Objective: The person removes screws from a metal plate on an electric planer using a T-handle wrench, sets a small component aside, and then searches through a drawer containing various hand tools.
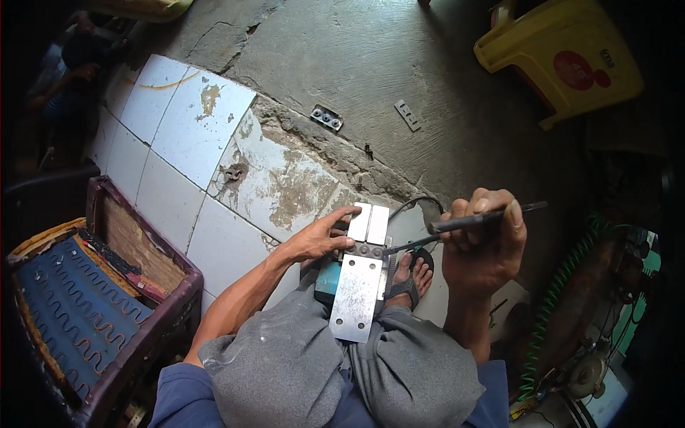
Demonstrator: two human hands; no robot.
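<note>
My left hand point(321, 238) grips the left side of a silver metal block point(368, 217), fingers on its edge, near a row of dark bolts point(364, 250). A silver plate point(356, 296) with several holes extends toward my knees, over a teal object point(327, 282) that is mostly hidden. My right hand point(481, 242) is closed around a black bar-like tool point(471, 220), raised right of the block. A thin dark rod point(403, 246) runs from the bolt row toward that hand; whether it joins the bar is unclear.
A torn chair with springs point(85, 307) stands left; a person point(78, 71) is at upper left. Small metal pieces point(326, 118) lie on concrete beyond cracked white tiles point(171, 121). A yellow plastic stool point(560, 60) stands upper right; a green coiled hose point(549, 307) hangs right. My sandalled foot point(421, 274) is beside the block.
</note>
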